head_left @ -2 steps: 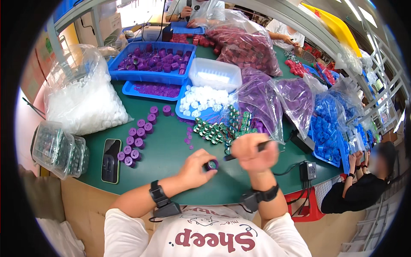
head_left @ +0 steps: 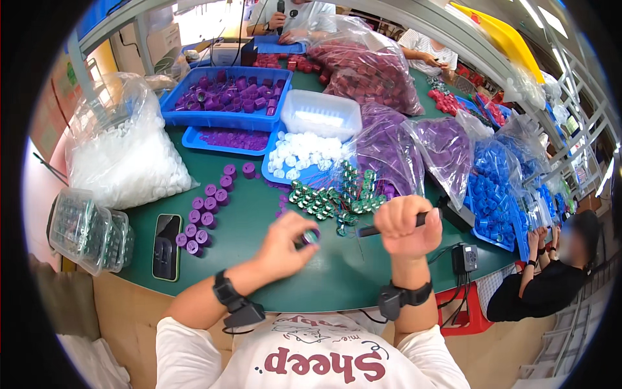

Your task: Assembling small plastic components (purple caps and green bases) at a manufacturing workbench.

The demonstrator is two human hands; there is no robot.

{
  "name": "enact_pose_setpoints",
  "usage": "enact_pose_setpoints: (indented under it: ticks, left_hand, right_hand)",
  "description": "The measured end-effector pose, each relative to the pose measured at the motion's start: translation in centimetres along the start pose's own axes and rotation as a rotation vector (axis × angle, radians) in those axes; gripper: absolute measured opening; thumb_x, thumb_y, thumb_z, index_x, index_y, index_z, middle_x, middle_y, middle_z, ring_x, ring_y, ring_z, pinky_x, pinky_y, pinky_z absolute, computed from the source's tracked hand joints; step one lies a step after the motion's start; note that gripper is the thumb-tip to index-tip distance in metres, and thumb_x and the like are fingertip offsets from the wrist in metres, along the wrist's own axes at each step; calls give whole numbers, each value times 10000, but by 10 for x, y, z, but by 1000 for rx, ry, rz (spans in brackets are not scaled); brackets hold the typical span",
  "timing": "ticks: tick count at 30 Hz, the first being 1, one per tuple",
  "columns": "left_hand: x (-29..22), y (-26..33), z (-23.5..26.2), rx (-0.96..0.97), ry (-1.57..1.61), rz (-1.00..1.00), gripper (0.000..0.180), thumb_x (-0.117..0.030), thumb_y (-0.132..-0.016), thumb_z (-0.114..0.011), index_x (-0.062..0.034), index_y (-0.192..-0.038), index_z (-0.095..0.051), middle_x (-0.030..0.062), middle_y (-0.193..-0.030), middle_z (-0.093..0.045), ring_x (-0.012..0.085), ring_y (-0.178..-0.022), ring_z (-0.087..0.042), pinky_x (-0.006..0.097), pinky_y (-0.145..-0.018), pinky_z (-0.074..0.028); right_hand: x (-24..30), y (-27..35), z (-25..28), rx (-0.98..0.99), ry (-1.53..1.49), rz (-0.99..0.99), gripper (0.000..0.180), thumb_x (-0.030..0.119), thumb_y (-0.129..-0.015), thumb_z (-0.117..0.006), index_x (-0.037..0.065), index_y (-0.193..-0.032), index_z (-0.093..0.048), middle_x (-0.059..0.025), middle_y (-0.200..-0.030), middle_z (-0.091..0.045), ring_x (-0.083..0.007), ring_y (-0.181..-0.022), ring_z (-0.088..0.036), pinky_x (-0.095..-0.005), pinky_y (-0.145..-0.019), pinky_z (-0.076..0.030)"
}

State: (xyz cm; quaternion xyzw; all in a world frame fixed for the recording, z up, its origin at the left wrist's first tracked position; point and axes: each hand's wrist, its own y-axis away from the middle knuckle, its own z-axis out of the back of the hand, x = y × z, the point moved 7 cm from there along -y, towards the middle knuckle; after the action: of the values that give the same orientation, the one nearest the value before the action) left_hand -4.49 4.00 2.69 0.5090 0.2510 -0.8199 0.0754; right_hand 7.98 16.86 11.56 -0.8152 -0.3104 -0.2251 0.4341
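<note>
Between the thumb and fingers of my left hand [head_left: 284, 244] is a small purple cylindrical housing [head_left: 310, 237]; its open end shows something green inside. My right hand [head_left: 408, 227] is closed round a dark, pen-shaped tool [head_left: 370, 231], held sideways above the green table [head_left: 259, 288]. The two hands are apart. Just beyond them lies a pile of small green circuit boards [head_left: 324, 200] with thin red wires. Left of my left hand, several purple caps [head_left: 208, 204] stand in slanting rows.
Beyond are a blue bin [head_left: 223, 120] of purple housings, a blue tray [head_left: 271, 176] of clear white pieces, and bags of white [head_left: 123, 155], purple [head_left: 389, 142] and red parts [head_left: 369, 71]. A phone [head_left: 167, 247] lies left. Co-workers sit opposite and at right.
My right hand has moved right with the tool, away from my left hand. My left hand has shifted slightly left and up, still holding the purple housing.
</note>
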Motion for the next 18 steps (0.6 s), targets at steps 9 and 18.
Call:
enact_pose_setpoints:
  ticks: [9, 18]
  left_hand:
    - [36, -151, 179, -666, -619, 33, 450, -152, -641, -735, 30, -1036, -619, 187, -929, -606, 326, -829, -599, 410, -776, -483]
    - [-5, -117, 65, -262, -518, -270, 379, -128, -678, -728, -3, -1017, -613, 156, -973, -608, 296, -916, -581, 370, -807, -461]
  right_hand:
    - [-58, 4, 37, 18, 1514, -230, 283, 51, -711, -647, 41, -993, -629, -127, -811, -579, -304, -693, -621, -388, -622, -505]
    - [-69, -6, 54, 90, 1832, -289, 279, 95, -687, -656, 43, -957, -606, -155, -844, -573, -345, -740, -622, -424, -656, -507]
